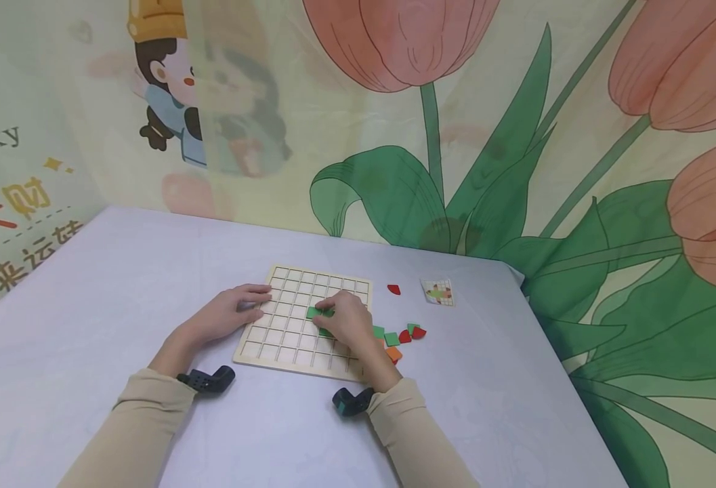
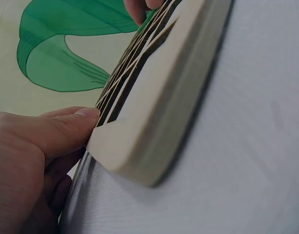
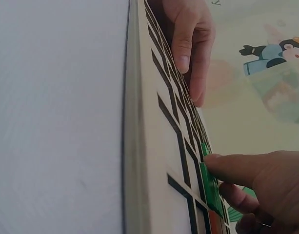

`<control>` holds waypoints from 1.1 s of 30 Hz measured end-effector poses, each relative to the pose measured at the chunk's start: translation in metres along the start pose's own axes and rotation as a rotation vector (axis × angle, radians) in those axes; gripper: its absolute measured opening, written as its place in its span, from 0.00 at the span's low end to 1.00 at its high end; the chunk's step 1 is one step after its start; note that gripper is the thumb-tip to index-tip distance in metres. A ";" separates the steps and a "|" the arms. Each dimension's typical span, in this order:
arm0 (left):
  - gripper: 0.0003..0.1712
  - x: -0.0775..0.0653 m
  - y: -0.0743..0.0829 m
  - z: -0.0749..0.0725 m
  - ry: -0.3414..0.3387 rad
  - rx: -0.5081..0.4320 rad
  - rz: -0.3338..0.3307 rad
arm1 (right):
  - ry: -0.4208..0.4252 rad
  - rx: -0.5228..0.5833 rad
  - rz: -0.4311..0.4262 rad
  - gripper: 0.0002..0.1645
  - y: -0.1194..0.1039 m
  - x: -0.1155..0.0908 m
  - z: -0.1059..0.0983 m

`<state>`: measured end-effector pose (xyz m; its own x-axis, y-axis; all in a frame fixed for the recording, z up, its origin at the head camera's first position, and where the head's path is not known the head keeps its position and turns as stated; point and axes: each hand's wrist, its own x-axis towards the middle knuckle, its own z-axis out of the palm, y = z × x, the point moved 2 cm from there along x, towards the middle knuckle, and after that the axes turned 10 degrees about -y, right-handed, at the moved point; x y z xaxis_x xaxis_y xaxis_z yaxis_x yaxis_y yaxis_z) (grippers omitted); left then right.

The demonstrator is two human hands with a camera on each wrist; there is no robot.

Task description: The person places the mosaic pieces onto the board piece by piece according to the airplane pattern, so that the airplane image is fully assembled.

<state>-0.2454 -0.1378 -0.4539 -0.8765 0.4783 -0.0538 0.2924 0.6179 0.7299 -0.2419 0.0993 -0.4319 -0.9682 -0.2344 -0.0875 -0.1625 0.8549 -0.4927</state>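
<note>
A light wooden grid board (image 1: 284, 271) lies on the table. Against its left edge rests my left hand (image 1: 229, 313), fingers extended; the left wrist view shows the thumb (image 2: 83, 119) at the board's rim near a corner. Over the middle of the grid, my right hand (image 1: 347, 322) pinches a green square tile (image 3: 210, 187) between thumb and fingers, low at the grid surface. Another green tile (image 1: 312, 312) shows just left of the fingertips, and more green (image 1: 324, 333) shows below them. The right hand covers part of the grid.
Right of the board lie loose green tiles (image 1: 392, 339), red rounded pieces (image 1: 418, 333) and orange pieces (image 1: 393, 353). A single red piece (image 1: 393, 289) lies farther back, beside a small pattern card (image 1: 437, 292). A printed tulip backdrop (image 1: 382, 190) stands behind the white table (image 1: 486, 407).
</note>
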 end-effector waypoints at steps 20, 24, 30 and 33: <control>0.25 0.002 0.004 0.000 -0.010 0.005 -0.018 | 0.005 -0.016 -0.060 0.08 0.004 0.001 -0.002; 0.25 0.002 0.004 0.000 -0.010 -0.003 -0.020 | -0.039 0.016 -0.076 0.10 0.010 0.002 -0.009; 0.25 0.002 0.003 0.001 -0.007 -0.001 -0.021 | -0.101 0.129 -0.080 0.16 0.031 0.003 -0.035; 0.25 0.002 0.003 0.001 -0.006 0.002 -0.028 | -0.096 0.145 -0.045 0.18 0.050 0.002 -0.050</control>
<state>-0.2462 -0.1347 -0.4525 -0.8821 0.4646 -0.0780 0.2686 0.6321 0.7269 -0.2616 0.1650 -0.4139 -0.9367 -0.3203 -0.1412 -0.1696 0.7683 -0.6172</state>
